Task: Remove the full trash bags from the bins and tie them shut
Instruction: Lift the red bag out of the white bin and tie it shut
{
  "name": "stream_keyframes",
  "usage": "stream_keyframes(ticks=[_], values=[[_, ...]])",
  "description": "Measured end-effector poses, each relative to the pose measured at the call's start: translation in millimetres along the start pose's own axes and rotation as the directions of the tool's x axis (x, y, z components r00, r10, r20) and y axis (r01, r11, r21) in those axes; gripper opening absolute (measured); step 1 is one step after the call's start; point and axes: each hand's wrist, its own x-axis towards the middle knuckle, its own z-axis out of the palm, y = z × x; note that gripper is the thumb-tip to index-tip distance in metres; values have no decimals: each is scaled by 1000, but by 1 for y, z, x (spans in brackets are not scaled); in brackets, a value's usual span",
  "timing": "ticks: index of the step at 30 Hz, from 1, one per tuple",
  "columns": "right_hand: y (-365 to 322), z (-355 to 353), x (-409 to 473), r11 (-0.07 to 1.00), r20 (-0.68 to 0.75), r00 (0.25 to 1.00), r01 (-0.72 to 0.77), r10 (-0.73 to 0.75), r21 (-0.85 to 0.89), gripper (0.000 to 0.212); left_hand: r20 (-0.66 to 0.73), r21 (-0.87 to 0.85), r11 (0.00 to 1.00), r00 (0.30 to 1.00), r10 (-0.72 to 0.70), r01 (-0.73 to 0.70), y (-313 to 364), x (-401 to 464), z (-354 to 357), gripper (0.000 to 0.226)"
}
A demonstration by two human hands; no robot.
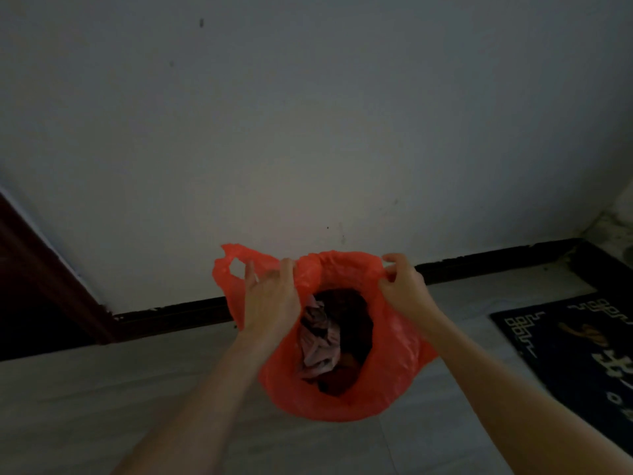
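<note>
From the head view: holding up a red plastic trash bag (383, 382) in mid-air, well above a pale floor (102, 399), at the centre of the scene and nearer than a white wall (308, 114). Left hand (270, 296) gripping the left part of the bag's rim, fingers curled over the bunched plastic, with one loop handle (227, 265) sticking up and out to the left of it. Right hand (404, 286) pinching the right part of the rim, fingers and thumb curled round a fold of the plastic. Both forearms reaching in from the near edge, left one from the near left, right one from the near right. Bag's mouth gaping open between the two hands, not tied. Showing inside: a crumpled pinkish wrapper or paper (318, 341) lying against darker rubbish, too dim to tell apart. Bag's belly sagging round and full below the hands, hanging clear of the floor. Running along the foot of the wall: a dark skirting board (496, 258), chipped in places. Standing at the far left: a dark reddish-brown door frame (41, 286). Lying on the floor at the right, well apart from the bag: a dark mat (565, 344) with a pale key-pattern border and pale characters. Lighting dim throughout, dulling the finer detail.
</note>
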Motion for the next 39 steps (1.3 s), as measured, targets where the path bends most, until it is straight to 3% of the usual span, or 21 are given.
stream_keyframes(ticks=[4,6,8,11,14,17,19,21,25,28,30,32,34,36,39], values=[[4,-2,-2,962,100,968,-208,228,-176,42,242,220,969,969,56,-111,-2,-12,3,76],[5,-6,-2,936,88,964,-217,250,-278,38,307,310,936,949,67,-166,-4,-13,1,78],[4,-9,-4,900,82,971,-175,224,-398,27,336,384,892,936,104,-237,-6,-12,-4,65],[6,-14,-2,868,-21,991,-129,135,-480,25,367,442,822,909,199,-359,-5,-6,-10,40],[3,-13,-3,935,-117,993,-18,-25,-354,26,337,437,790,892,300,-430,1,-2,-10,36],[0,-6,-11,967,-11,978,204,-208,-151,30,270,431,762,874,403,-484,3,0,-11,43],[0,-4,-16,936,100,949,313,-300,-162,40,206,408,791,890,406,-455,1,4,-13,51],[3,-6,-14,874,199,922,380,-332,-303,50,148,346,862,929,341,-371,-2,10,-13,60],[10,-14,-12,751,275,940,329,-201,-573,64,186,257,966,983,-11,-38,-12,22,-10,68],[11,-15,-12,673,284,957,248,-59,-696,81,392,279,954,894,-216,108,-19,25,-4,72],[13,-16,-14,627,352,935,303,-49,-718,85,500,246,961,833,-237,126,-21,23,-1,66],[14,-16,-16,541,444,889,429,-111,-724,80,534,261,965,832,-150,7,-20,18,-1,51],[12,-15,-17,454,546,817,564,-185,-690,63,467,264,954,884,4,-143,-18,9,-3,32],[12,-12,-20,560,510,814,568,-278,-603,49,321,234,934,928,189,-271,-13,-1,-7,17],[16,-11,-24,832,227,950,300,-215,-467,51,130,332,832,896,426,-444,-7,-12,-14,10]])
